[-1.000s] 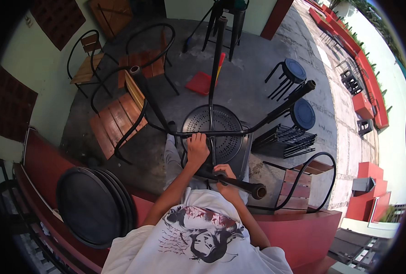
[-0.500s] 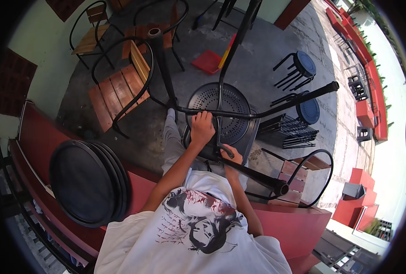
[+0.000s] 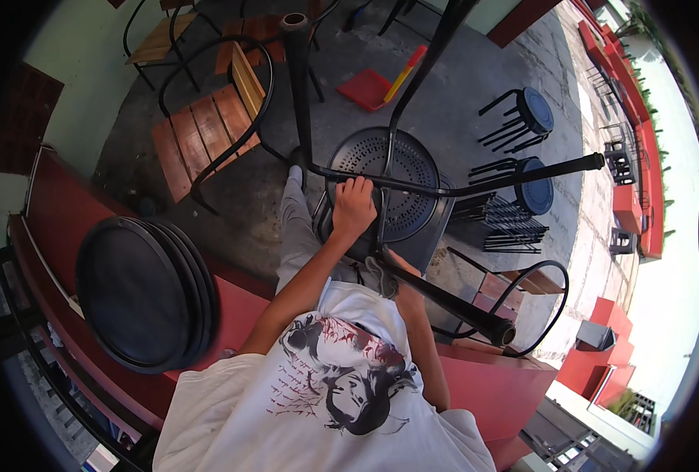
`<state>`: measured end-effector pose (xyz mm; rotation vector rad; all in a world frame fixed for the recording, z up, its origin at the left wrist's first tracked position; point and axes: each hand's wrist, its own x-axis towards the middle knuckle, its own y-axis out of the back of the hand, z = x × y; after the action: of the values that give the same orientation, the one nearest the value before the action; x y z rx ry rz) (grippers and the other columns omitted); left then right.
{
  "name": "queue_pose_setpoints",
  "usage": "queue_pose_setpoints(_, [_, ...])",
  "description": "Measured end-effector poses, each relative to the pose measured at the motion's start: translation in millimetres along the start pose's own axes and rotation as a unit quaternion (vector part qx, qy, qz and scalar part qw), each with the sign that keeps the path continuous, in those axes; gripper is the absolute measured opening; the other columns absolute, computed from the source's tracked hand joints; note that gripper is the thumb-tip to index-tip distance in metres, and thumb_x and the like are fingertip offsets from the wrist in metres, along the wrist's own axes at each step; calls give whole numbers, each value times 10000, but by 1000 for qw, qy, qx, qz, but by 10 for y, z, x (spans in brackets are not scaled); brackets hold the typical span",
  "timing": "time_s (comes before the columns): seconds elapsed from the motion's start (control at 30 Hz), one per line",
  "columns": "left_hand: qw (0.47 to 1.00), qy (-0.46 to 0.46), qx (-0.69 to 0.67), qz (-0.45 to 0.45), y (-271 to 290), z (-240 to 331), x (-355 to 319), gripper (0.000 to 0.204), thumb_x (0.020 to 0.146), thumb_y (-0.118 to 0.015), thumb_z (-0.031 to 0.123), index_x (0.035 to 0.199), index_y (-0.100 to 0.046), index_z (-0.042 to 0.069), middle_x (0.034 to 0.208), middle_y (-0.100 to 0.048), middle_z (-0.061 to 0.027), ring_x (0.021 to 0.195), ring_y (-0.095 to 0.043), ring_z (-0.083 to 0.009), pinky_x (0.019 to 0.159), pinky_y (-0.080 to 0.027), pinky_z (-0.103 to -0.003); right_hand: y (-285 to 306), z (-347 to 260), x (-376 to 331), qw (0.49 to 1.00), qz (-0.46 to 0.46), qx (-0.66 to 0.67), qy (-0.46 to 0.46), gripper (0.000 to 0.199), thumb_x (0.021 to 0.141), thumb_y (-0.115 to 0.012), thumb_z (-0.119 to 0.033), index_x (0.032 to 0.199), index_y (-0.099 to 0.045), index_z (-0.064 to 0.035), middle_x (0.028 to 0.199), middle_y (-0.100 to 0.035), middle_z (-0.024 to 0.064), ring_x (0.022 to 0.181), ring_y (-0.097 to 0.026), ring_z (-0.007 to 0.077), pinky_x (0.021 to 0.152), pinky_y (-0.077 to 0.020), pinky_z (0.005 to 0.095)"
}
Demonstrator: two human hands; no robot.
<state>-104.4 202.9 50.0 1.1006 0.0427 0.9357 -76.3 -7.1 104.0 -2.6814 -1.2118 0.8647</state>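
Note:
A black metal stool frame (image 3: 514, 175) stands upside down in front of me, its thick tubular legs splayed up and outward. Beneath the crossing tubes is a round black perforated disc (image 3: 412, 208), over a dark square surface (image 3: 439, 211). My left hand (image 3: 355, 208) is closed over the tubes near where they cross. Lower and to the right, my right hand (image 3: 403, 274) is beside the nearest leg, which partly hides its fingers. A crumpled grey strip (image 3: 379, 277) shows against that hand; its kind is unclear.
Round black tops (image 3: 133, 291) lean in a stack at left. Wooden-slat chairs (image 3: 204, 130) stand at far left, another chair (image 3: 495, 297) at right. A red dustpan (image 3: 361, 88) lies ahead. Blue-topped stools (image 3: 536, 110) stand at right, near a low red wall (image 3: 483, 385).
The view has shifted slightly, and the upturned frame now appears a little higher and further right. My left hand keeps its hold. My right hand is more hidden behind the near leg.

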Motion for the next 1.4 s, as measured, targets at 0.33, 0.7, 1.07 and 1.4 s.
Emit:
queue_pose_setpoints(0.33, [1000,-3,18,5,-39,25,-8,250,736,-668,32,954,-552,72,926,-529,-90,924,-538,-288,850,-406,-420,-140,-961,-610,981,20,-192,30,367,953,-534,-50,1298,-632,28,1103,-680,94,976,-627,126,822,-481,233])
queue_pose_setpoints(0.7, [1000,-3,26,-5,-35,-6,-31,251,751,-654,52,978,-548,66,933,-526,-100,926,-538,-292,857,-412,-420,-550,-2073,-1277,949,70,-119,283,558,807,-645,-285,1204,-665,106,937,-597,134,838,-549,171,747,-405,245])
queue_pose_setpoints(1.07, [999,-7,-46,15,13,-27,-6,196,743,-636,26,914,-550,69,919,-533,-77,894,-545,-277,835,-398,-413,14,-1825,-728,937,191,6,292,383,908,-567,-15,1278,-599,80,1215,-649,179,1138,-646,248,975,-523,301])
queue_pose_setpoints(1.4, [679,231,-629,-301,499,360,-31,440,991,-599,293,1352,-558,46,1271,-603,-47,1193,-556,-142,1026,-425,-313,-99,-916,474,982,21,109,150,325,946,-596,-14,1263,-658,17,1185,-686,93,1060,-629,137,948,-468,250])
